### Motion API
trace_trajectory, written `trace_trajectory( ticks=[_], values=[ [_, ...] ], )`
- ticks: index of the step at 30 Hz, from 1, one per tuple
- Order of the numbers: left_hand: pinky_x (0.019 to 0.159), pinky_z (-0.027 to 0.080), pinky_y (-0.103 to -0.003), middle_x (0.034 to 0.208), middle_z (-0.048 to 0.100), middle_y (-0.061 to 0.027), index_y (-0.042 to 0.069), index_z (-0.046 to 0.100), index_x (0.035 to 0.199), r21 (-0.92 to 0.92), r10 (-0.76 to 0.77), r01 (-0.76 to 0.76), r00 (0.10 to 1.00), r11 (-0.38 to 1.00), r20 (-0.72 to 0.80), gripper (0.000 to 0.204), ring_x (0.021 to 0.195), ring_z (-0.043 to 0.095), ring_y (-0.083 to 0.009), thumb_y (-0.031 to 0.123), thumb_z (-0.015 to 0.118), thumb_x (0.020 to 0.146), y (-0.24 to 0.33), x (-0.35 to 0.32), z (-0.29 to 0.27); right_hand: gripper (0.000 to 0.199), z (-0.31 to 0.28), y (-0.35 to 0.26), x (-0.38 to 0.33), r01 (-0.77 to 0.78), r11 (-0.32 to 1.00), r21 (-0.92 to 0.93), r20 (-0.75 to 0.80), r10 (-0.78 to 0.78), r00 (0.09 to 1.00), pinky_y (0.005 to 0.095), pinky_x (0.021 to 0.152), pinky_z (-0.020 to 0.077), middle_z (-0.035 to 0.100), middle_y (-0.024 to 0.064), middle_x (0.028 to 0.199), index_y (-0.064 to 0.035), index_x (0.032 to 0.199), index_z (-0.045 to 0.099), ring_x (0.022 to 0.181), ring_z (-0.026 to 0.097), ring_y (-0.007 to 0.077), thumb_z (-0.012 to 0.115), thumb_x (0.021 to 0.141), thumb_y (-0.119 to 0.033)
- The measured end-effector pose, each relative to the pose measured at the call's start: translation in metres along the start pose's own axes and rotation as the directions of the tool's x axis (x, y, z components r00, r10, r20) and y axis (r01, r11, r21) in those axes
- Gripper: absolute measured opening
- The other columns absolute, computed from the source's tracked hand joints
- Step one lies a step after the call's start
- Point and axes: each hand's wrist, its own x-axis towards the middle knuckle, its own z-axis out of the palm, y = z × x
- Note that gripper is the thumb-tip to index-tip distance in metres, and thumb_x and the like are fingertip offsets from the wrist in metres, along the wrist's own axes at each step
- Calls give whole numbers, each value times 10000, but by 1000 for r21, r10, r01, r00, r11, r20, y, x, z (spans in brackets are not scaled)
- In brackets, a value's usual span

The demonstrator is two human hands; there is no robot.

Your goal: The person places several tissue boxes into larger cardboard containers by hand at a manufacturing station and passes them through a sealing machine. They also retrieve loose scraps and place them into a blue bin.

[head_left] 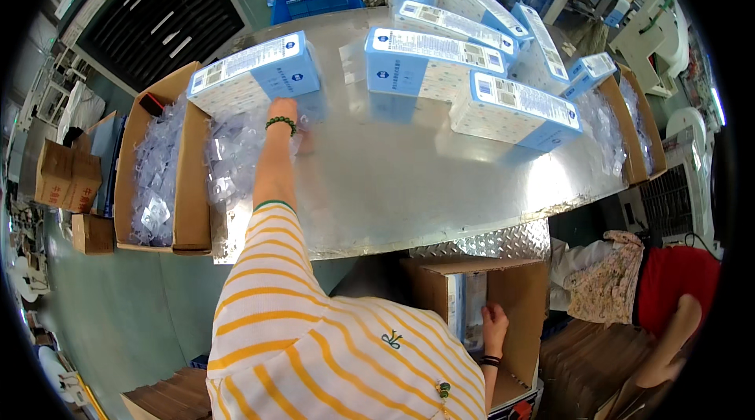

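Observation:
My left arm stretches across the metal table, and my left hand is at the lower front edge of a blue-and-white printed box. Its fingers are curled, and what they grip, if anything, is hidden. Clear plastic pieces lie heaped beside that wrist. At my lower right, my right hand reaches into an open brown carton. Its bent fingers rest against the edge of a pale blue-and-grey box standing inside. Only part of that box shows.
Several more blue-and-white boxes stand on the table's far right half. Cartons of clear plastic pieces flank the table at left and right. Flattened cardboard is stacked at lower right, near another person in red.

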Motion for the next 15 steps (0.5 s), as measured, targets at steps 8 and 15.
trace_trajectory(
  ticks=[8, 15],
  values=[
    [705, 453, -368, 801, 632, -107, 82, 667, 786, -618, -112, -274, 852, 737, -512, 124, 785, 571, -285, 146, 561, 773, 73, -29, -135, 258, -18, -37, -30, 63, 923, 379, -204, 17, 979, 309, 774, 462, 605, 115, 987, 8, 1060, 564, 850, 585, 199, 561, 826, -99],
    [716, 441, -373, 786, 568, -120, 79, 614, 797, -536, 574, -666, 192, -520, -796, 96, 763, 542, -268, 137, 587, 726, 315, -261, -259, 452, -15, -175, -3, 294, 355, 887, -328, 38, 944, 303, 754, 485, 458, 142, 1229, -8, 1311, 286, 944, 565, 201, 450, 906, -120]
  ],
)
